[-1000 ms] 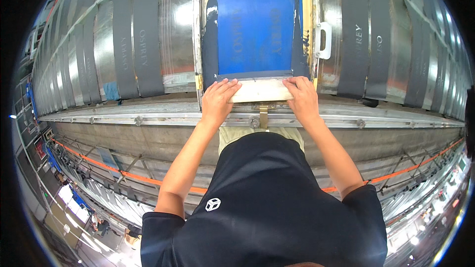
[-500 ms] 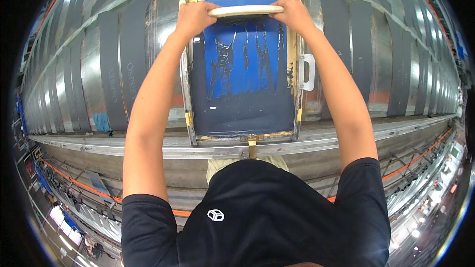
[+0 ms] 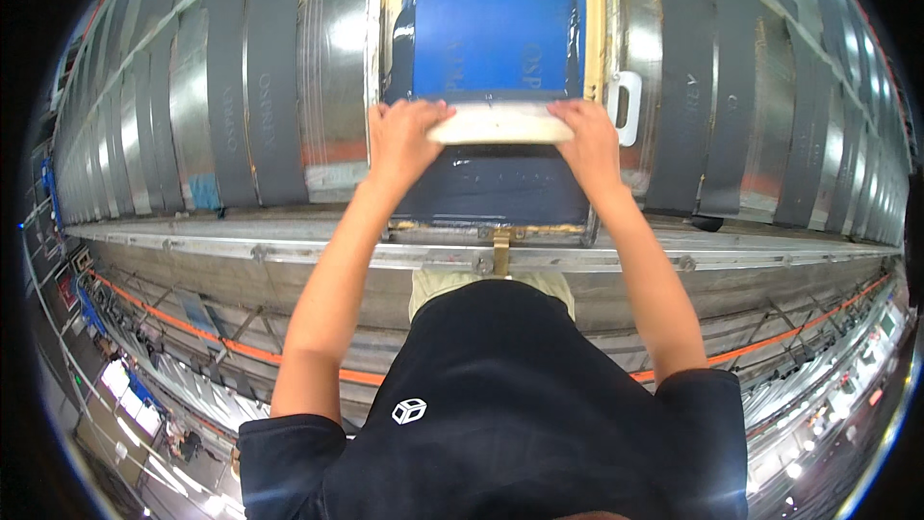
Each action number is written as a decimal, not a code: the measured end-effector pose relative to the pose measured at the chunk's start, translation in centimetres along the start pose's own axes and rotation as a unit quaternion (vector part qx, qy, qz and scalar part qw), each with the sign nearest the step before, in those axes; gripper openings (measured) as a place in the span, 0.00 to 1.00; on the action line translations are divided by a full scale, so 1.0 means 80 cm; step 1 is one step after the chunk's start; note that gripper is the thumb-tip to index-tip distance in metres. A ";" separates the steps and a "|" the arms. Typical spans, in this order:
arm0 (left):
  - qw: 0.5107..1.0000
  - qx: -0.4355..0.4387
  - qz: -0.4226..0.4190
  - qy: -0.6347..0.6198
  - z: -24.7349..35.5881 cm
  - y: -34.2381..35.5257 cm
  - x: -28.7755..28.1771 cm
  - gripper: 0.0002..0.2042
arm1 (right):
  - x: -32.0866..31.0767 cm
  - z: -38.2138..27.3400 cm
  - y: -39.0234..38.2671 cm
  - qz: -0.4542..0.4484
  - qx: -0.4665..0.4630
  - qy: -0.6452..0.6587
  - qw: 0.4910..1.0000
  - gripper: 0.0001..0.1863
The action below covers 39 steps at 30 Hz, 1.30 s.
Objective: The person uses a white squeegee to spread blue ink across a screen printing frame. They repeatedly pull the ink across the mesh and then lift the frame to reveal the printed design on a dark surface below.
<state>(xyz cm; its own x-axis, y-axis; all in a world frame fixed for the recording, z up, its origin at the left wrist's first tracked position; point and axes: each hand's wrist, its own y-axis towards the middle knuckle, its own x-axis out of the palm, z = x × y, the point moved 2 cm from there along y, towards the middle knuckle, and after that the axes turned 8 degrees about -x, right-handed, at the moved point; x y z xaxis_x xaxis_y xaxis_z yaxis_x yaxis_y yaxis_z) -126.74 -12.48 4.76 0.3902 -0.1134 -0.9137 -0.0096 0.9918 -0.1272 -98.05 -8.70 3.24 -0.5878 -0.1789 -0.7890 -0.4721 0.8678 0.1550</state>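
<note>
Both of my hands hold a pale squeegee (image 3: 500, 125) that lies crosswise over a screen-printing frame (image 3: 607, 29). My left hand (image 3: 402, 138) is closed around its left end, and my right hand (image 3: 589, 138) around its right end. Beyond the squeegee shows the frame's blue mesh (image 3: 486, 39), with faint lettering and dark wet ink along its edges. Nearer to me lies a dark, ink-covered strip (image 3: 491, 188) of the screen. The squeegee's blade is hidden below its pale grip, which is slightly blurred.
A white loop handle (image 3: 626, 109) stands at the frame's right side. Long tables with dark fabric strips (image 3: 228, 101) extend left and right. A metal rail (image 3: 404, 256) runs along the near edge, with a brass-coloured bracket (image 3: 500, 252) below the frame.
Both hands have drawn the squeegee toward me, from the frame's far end to its nearer half. Dark ink streaks across the blue mesh are gone. The view has shifted slightly.
</note>
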 end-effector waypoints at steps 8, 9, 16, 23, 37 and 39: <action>1.000 0.023 0.013 -0.006 0.007 -0.130 0.022 0.27 | 0.005 -0.055 -0.113 -0.010 -0.011 -0.012 1.000 0.24; 0.999 0.032 0.015 -0.004 0.008 -0.125 0.017 0.27 | 0.000 -0.053 -0.107 -0.019 -0.021 -0.015 0.999 0.26; 0.983 0.098 0.123 -0.099 -0.018 0.062 0.003 0.19 | -0.018 0.019 0.071 0.011 -0.069 -0.041 0.997 0.25; 0.996 0.025 0.042 -0.081 -0.019 0.250 -0.033 0.15 | -0.034 0.106 0.243 -0.009 -0.050 -0.108 0.993 0.16; 0.997 0.016 0.029 -0.074 -0.027 0.254 -0.014 0.14 | -0.018 0.120 0.243 0.001 -0.014 -0.091 0.996 0.14; 0.998 0.023 0.038 -0.048 -0.022 0.204 -0.010 0.12 | -0.010 0.095 0.183 -0.013 -0.025 -0.097 0.995 0.14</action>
<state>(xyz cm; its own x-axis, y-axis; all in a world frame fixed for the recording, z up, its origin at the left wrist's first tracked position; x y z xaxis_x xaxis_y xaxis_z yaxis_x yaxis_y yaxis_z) -128.85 3.65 2.70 0.4760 -0.0342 -0.8788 -0.0005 0.9992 -0.0392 -99.50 7.71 1.64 -0.4394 -0.1044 -0.8922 -0.5208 0.8389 0.1583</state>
